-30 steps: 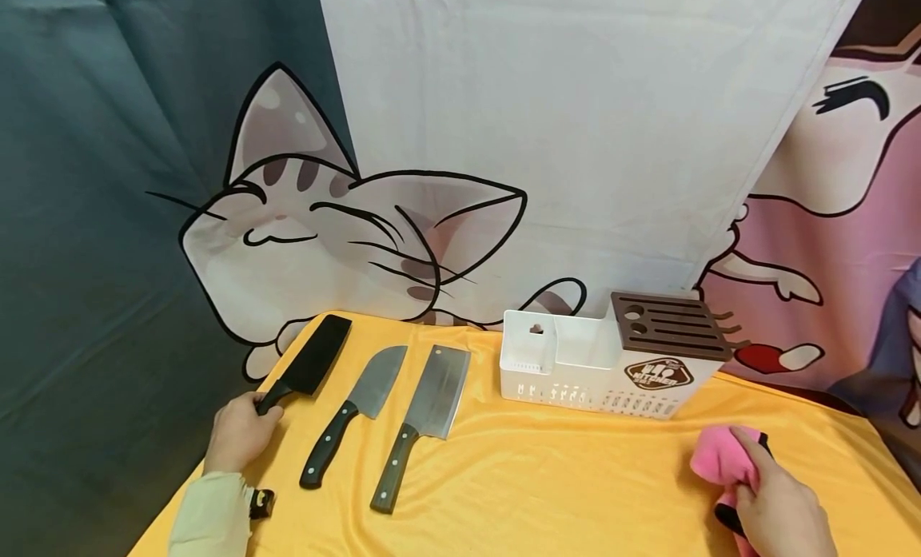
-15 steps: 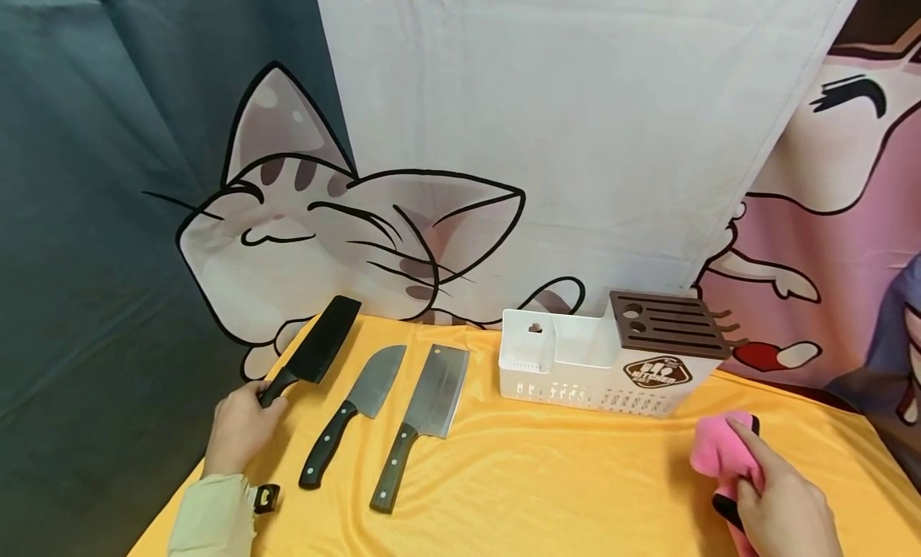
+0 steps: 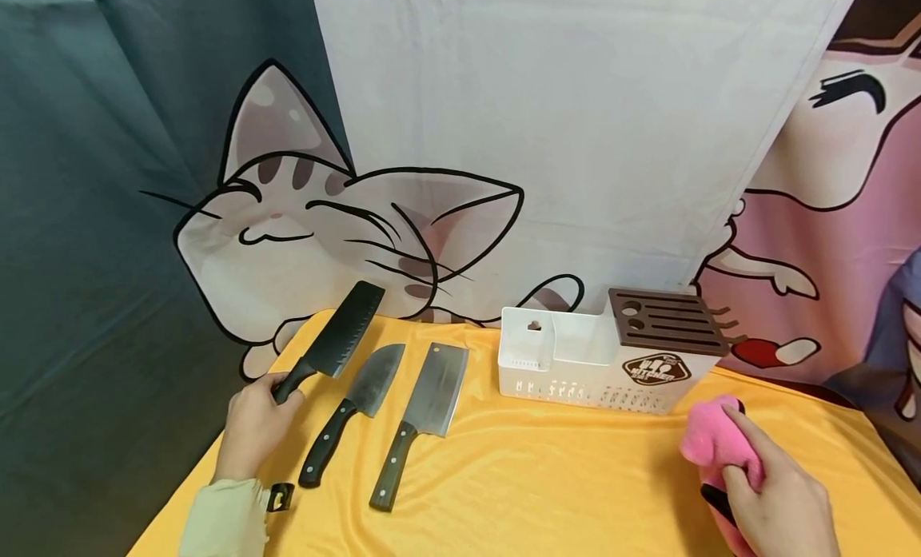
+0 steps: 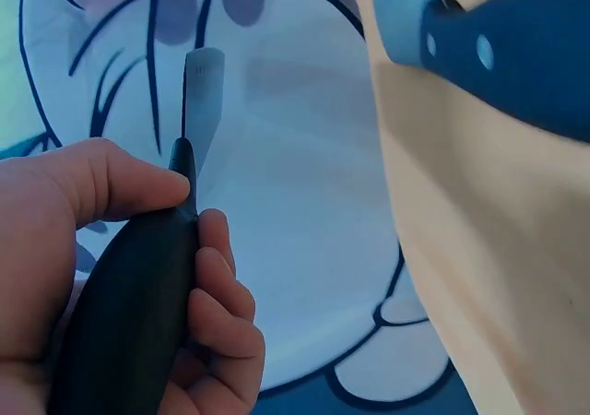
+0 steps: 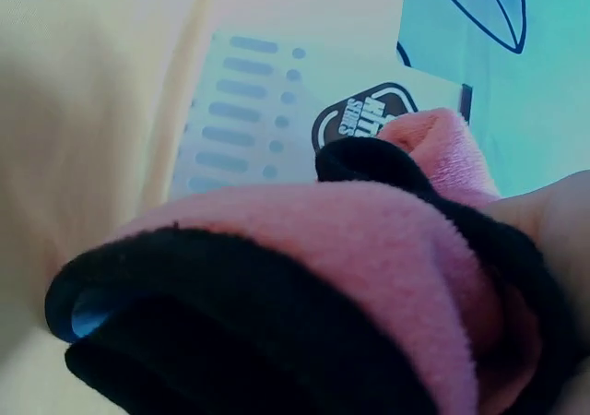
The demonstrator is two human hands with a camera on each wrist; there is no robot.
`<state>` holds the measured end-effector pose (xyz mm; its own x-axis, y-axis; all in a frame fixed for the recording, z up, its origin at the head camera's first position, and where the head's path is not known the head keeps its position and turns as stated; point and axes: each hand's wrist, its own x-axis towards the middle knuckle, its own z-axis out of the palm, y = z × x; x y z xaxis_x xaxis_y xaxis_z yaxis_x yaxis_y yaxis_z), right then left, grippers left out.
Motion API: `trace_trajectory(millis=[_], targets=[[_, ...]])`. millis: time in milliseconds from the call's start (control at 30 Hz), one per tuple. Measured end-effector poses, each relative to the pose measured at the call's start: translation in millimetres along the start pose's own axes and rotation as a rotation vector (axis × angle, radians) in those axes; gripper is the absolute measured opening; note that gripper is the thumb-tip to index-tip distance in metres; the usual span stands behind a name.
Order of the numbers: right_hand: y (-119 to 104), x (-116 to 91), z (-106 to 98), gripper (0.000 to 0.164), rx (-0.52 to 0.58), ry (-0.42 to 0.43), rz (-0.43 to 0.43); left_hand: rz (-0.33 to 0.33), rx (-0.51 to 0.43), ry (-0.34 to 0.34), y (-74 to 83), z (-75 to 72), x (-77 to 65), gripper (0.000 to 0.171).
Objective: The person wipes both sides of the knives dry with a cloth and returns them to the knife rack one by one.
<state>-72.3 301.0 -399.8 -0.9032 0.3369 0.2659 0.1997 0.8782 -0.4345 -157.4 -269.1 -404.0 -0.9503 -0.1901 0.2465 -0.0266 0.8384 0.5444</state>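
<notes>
My left hand (image 3: 257,423) grips the handle of a black-bladed kitchen knife (image 3: 350,327) at the table's left side, the blade raised and tilted up toward the back. In the left wrist view, fingers and thumb wrap the dark handle (image 4: 129,295). To its right lie a knife with a curved steel blade and black handle (image 3: 329,445) and a steel cleaver (image 3: 436,389), both flat on the yellow cloth. At the right, my right hand (image 3: 786,493) holds a bunched pink cloth with black edging (image 3: 715,441); it fills much of the right wrist view.
A white perforated kitchen rack (image 3: 576,381) with a brown slotted top (image 3: 669,321) and side hooks stands at the back right. The yellow tablecloth (image 3: 561,477) covers the table. Behind hangs a curtain (image 3: 590,125) printed with cartoon cats.
My left hand has lifted the black knife from the cloth and moved it slightly right, its blade rising. My right hand, with the pink cloth, has shifted slightly up and left.
</notes>
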Motion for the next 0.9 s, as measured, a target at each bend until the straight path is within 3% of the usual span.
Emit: trace_trajectory(millis=[233, 433, 567, 767, 900], targets=[[-11, -3, -2, 0.058, 0.009, 0.041, 0.032, 0.033, -0.044, 0.006, 14.3, 8.2, -4.3, 0.032], [-20, -8, -1, 0.052, 0.066, 0.137, 0.005, -0.007, -0.075, -0.074, 29.6, 21.3, -10.8, 0.033], [-27, -11, 0, 0.049, 0.116, 0.219, -0.016, 0.006, -0.09, -0.096, 42.2, 28.6, -14.6, 0.035], [-38, -9, 4, 0.047, 0.218, 0.372, -0.167, 0.069, -0.092, -0.071, 61.5, 30.6, -18.0, 0.035], [-46, -9, 6, 0.048, 0.277, 0.411, -0.249, 0.093, -0.116, -0.073, 74.5, 30.7, -20.6, 0.035]])
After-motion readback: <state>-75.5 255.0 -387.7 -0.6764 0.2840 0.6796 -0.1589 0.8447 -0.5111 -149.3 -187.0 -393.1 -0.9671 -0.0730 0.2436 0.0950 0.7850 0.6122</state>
